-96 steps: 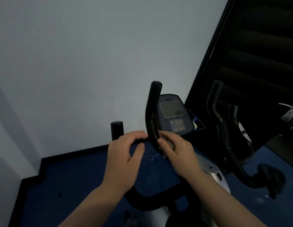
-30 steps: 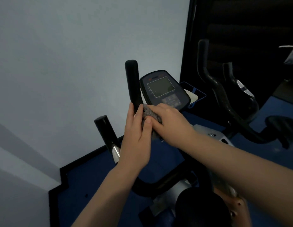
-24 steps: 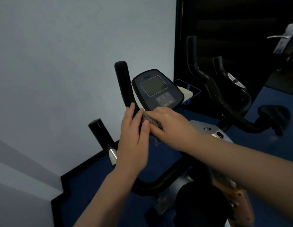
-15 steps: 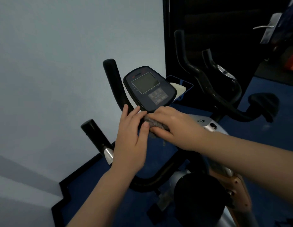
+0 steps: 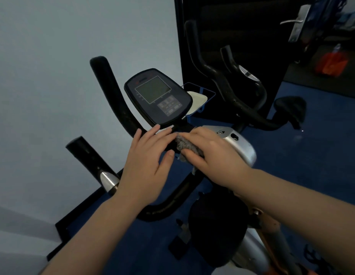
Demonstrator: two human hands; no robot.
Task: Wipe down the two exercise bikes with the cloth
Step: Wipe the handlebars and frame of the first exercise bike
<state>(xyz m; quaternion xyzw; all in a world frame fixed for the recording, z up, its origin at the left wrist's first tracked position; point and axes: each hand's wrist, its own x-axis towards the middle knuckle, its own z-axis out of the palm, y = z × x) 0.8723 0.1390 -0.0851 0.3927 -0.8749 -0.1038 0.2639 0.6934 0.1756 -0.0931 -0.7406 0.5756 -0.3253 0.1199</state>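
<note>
The near exercise bike has black handlebars (image 5: 111, 96), a dark console with a screen (image 5: 157, 97) and a silver body (image 5: 242, 143). My right hand (image 5: 210, 153) grips a grey fluffy cloth (image 5: 183, 144) against the black bar just below the console. My left hand (image 5: 147, 165) lies beside it with straight fingers touching the bar next to the cloth. The second bike (image 5: 238, 100), black with a dark saddle (image 5: 291, 110), stands behind to the right.
A pale wall runs along the left, close to the handlebars. The floor (image 5: 303, 165) is blue with a black skirting. A dark door with a metal handle (image 5: 295, 22) stands at the back right. The near bike's black saddle (image 5: 218, 229) sits just below my arms.
The view has swung left and closer to the bike. Both hands with the cloth have slid down the upright handlebar to the bar under the console. My left fingers have spread out.
</note>
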